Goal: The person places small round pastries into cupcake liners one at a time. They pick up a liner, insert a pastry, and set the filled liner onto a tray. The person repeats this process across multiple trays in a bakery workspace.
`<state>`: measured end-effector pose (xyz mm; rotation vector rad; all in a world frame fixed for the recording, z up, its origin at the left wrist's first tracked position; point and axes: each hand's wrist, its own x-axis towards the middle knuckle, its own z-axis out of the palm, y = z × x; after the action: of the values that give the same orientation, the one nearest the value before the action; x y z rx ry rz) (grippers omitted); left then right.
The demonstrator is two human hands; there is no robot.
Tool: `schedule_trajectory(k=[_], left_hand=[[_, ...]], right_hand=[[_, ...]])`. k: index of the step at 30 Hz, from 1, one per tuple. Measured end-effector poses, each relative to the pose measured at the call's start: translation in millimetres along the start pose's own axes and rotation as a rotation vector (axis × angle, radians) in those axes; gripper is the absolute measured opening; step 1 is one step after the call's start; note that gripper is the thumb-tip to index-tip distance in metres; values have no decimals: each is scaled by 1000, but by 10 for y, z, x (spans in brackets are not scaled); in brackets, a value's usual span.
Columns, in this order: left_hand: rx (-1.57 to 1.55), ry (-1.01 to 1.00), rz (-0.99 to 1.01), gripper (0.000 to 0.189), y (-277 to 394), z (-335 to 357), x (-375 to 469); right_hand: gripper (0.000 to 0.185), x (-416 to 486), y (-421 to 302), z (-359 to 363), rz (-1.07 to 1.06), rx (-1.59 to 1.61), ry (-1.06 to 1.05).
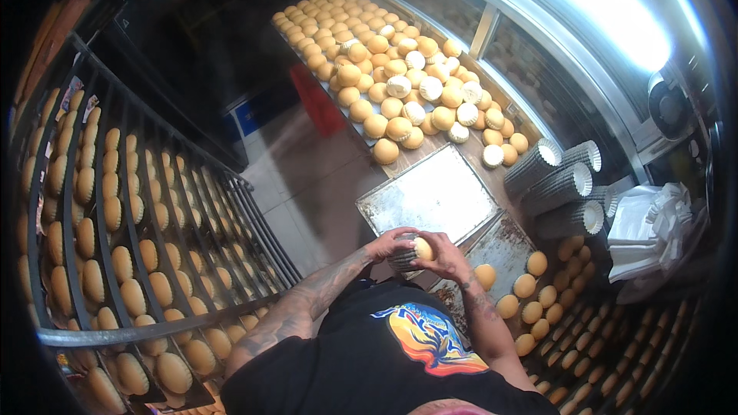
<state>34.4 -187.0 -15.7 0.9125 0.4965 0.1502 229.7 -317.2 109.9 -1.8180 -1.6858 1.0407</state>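
Note:
In front of my chest, my left hand [385,246] holds a short stack of fluted metal baking tins [401,257], tilted on its side. My right hand [448,256] has its fingers around a round golden bun [424,249] at the stack's right end. Whether that bun sits inside the end tin is hidden by the fingers. Just beyond both hands lies a bare, worn metal baking tray [429,193]. A second, stained tray [503,246] is partly under my right forearm, with several golden buns [524,286] on and beside it.
Many golden buns [377,92] cover the far table, some turned over with pale fluted undersides up. Stacks of fluted tins [556,187] and white plastic bags [646,230] stand at right. A metal rack [132,331] full of buns rises at left; another bun rack [599,346] is lower right.

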Motion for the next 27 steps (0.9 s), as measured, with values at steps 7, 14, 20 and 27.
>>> schedule_trajectory(k=[7,14,20,27], left_hand=[[-132,-13,39,74,142,-23,-408],[-273,51,163,86,112,-117,-803],[-371,74,338,87,227,-239,-1190],[-418,145,236,90,30,-767,-1303]], right_hand=[[77,95,-266,-61,-4,-146,-107],[56,201,-124,157,-20,241,-22],[56,777,108,273,256,1532,-214],[80,2178,-565,-472,-96,1682,282]])
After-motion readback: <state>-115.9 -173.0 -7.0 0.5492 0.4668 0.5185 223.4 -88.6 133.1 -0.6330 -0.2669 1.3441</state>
